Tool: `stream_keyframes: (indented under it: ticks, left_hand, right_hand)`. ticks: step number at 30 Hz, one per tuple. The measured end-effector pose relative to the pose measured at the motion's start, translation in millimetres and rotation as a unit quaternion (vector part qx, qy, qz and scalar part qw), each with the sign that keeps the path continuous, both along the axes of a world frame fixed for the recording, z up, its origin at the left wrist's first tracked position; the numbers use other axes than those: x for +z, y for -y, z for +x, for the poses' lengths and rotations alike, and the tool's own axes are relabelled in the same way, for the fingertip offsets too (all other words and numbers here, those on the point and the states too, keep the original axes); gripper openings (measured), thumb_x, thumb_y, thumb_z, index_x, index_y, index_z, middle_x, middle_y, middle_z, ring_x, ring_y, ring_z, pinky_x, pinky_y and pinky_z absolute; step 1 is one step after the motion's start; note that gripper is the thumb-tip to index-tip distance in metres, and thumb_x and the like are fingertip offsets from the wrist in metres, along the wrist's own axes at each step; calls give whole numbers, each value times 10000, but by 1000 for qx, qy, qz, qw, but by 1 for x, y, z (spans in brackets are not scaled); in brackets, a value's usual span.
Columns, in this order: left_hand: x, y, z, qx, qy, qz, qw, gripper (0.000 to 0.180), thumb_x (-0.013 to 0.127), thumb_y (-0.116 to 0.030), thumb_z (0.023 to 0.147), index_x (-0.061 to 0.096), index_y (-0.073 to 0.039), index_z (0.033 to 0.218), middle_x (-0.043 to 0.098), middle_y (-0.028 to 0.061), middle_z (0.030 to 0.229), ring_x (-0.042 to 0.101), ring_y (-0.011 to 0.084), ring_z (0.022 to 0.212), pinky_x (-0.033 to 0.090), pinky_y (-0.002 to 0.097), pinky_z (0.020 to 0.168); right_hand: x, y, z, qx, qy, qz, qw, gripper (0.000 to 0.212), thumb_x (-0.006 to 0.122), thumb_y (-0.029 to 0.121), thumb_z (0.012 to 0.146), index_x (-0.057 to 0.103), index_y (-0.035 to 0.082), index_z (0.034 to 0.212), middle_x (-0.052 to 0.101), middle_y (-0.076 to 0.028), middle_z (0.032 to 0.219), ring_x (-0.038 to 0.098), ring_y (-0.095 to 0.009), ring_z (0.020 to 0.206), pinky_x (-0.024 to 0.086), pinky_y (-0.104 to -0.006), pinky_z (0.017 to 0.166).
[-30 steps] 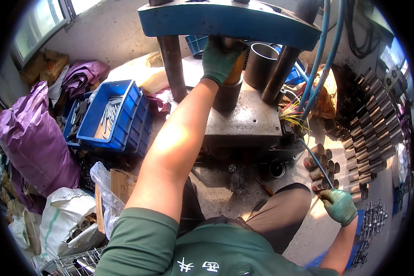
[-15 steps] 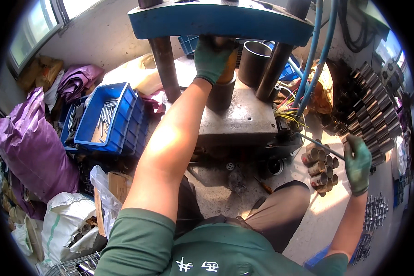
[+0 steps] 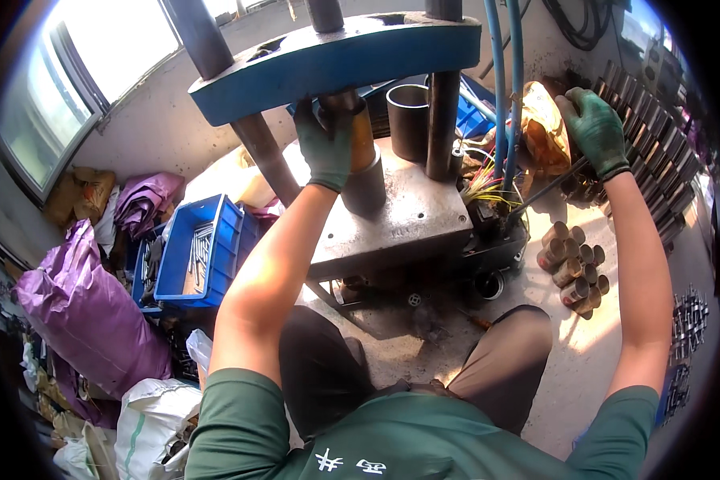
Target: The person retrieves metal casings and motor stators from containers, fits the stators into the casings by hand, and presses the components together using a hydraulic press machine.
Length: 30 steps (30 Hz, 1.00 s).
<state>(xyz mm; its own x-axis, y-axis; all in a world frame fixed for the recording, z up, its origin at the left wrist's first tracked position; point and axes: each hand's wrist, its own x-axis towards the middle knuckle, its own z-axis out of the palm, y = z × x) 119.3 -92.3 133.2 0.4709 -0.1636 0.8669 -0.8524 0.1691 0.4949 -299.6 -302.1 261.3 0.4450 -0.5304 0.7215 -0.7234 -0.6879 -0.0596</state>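
My left hand (image 3: 326,148), in a green glove, is wrapped against the left side of a yellow sleeve (image 3: 362,134) under the press ram (image 3: 340,101). Its fingers partly hide the sleeve. Below the sleeve stands a dark metal cylinder (image 3: 366,190) on the steel press bed (image 3: 424,188). My right hand (image 3: 596,132), also gloved, is raised on the right with its fingers stretched forward. A thin lever rod (image 3: 548,186) runs up from beside the press to the heel of that hand; whether it is touching is hard to make out.
The blue press crosshead (image 3: 336,64) spans above the bed between steel columns. A large tube (image 3: 409,120) stands behind. Stacked metal tubes (image 3: 656,144) and short cylinders (image 3: 572,268) lie right, blue hoses (image 3: 504,96) hang nearby. Blue bins (image 3: 196,256) and purple sacks (image 3: 96,312) are left.
My right hand has moved up and forward, and the lever rod has swung upward. My left hand stays at the yellow sleeve. The head view has shifted, so the press appears further left.
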Motion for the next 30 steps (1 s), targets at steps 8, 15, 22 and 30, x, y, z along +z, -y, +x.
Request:
stream_keyframes:
  ticks: [8,15,22,30]
  left_hand:
    - [37,-12,-37,170,286,112,936,620,831,-312,832,652,-45,1362,669,248,1261,639,449,1156,527,516,1001]
    - [68,3,-12,140,244,294,914,295,755,-344,911,725,-88,1053,739,194,1033,695,408,996,546,517,890]
    - [70,6,-15,169,264,288,905,323,673,-390,963,743,-77,918,755,170,904,717,404,903,561,518,835]
    - [74,0,-15,141,226,306,914,289,650,-357,956,769,-99,1005,777,172,974,715,414,918,563,529,855]
  right_hand:
    - [-4,7,-8,-9,-17,-19,1000,297,672,345,1027,751,63,1074,770,-167,1021,745,-382,947,588,-458,846]
    - [-4,11,-9,-19,-27,9,999,371,590,400,1070,740,61,1089,765,-174,1033,746,-383,989,597,-485,901]
    - [1,-2,-6,-15,-30,20,999,365,613,394,1061,744,56,1095,773,-172,1040,750,-367,997,593,-476,917]
    - [1,-2,-14,-24,-48,36,998,359,617,363,1058,756,39,1124,769,-181,1072,749,-350,1014,591,-461,947]
